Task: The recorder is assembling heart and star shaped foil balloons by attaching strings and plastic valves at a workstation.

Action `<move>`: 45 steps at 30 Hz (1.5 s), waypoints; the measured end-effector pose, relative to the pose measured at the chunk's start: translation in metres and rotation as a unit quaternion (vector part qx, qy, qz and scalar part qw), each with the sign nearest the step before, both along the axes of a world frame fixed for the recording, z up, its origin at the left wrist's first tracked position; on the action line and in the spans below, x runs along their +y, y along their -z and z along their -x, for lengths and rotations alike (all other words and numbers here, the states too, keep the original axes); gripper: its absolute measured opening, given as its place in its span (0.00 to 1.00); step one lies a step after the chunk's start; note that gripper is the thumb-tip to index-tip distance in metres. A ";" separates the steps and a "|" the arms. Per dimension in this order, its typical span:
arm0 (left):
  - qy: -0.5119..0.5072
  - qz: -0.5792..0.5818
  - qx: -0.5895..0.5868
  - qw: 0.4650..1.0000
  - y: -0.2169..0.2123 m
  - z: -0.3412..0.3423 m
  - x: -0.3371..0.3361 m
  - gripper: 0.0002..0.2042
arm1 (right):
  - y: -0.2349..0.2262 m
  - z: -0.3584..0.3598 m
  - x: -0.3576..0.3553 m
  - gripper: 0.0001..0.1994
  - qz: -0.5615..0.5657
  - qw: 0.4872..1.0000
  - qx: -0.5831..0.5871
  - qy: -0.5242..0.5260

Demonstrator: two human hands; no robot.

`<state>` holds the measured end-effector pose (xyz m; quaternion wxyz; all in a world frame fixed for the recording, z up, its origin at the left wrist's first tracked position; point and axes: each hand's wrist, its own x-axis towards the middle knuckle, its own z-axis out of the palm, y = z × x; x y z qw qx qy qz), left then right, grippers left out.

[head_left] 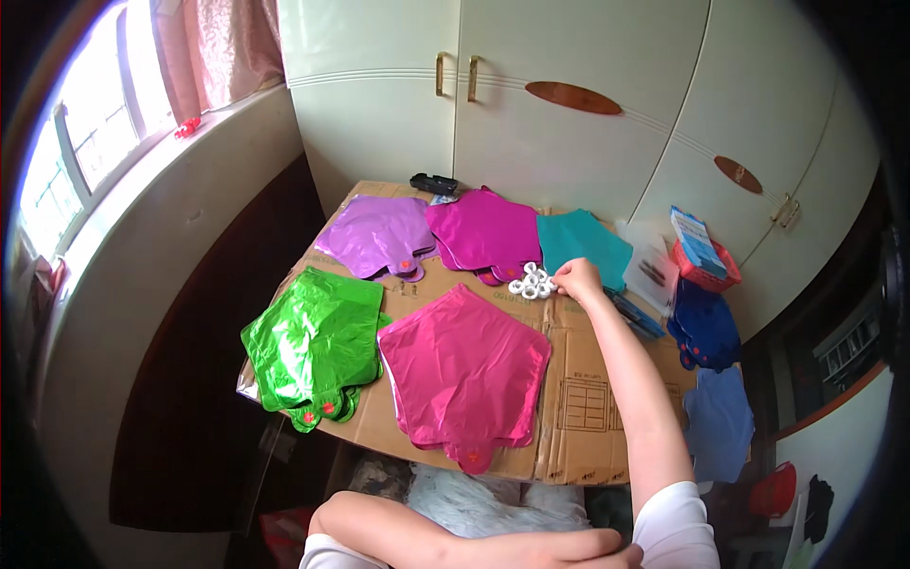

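My right hand (576, 279) reaches over the cardboard, fingertips pinched at the edge of a cluster of small white ring-shaped rolls (531, 284). Across my body lies my left arm, and my left hand (583, 547) rests by the right sleeve, fingers stretched out and partly cut off by the lower edge. Flat foil balloons lie around the rolls: a magenta stack (488, 232) and a teal one (583, 245) behind, a lilac one (379, 229) at the far left. Nearer are a shiny green stack (318, 341) and a large pink stack (466, 365).
Flattened cardboard (578, 455) covers the table. Dark blue (703, 327) and pale blue foil pieces (718, 422) lie along its right side, near a red basket (709, 270) with packets. A black tray (434, 184) sits at the back, before white cabinets (559, 152).
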<state>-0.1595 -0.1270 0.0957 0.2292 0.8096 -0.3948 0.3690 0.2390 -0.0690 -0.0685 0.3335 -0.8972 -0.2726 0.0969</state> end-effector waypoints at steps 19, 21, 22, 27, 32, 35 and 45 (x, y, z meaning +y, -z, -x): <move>0.081 -0.059 0.114 0.988 0.017 0.032 -0.025 0.12 | -0.088 0.256 -0.239 0.09 -0.153 0.920 0.049 -0.358; 0.009 0.078 0.098 0.992 0.013 0.035 -0.009 0.10 | -0.057 0.272 -0.268 0.10 -0.126 0.911 0.115 -0.375; 0.055 0.150 -0.090 0.983 0.034 0.031 -0.013 0.08 | -0.039 0.280 -0.277 0.09 -0.121 0.909 0.159 -0.366; -0.014 -0.008 0.348 0.937 0.083 0.065 0.030 0.08 | 0.086 0.290 -0.291 0.10 0.013 0.946 0.227 -0.233; -0.249 0.029 0.492 0.834 0.224 0.022 0.008 0.05 | 0.168 0.290 -0.277 0.10 0.046 0.981 0.074 -0.174; -0.242 0.061 0.502 0.828 0.250 0.009 -0.003 0.05 | 0.216 0.292 -0.269 0.10 0.060 0.967 0.087 -0.233; -0.245 0.064 0.503 0.826 0.270 -0.001 -0.014 0.08 | 0.169 0.277 -0.263 0.06 0.066 0.971 0.142 -0.180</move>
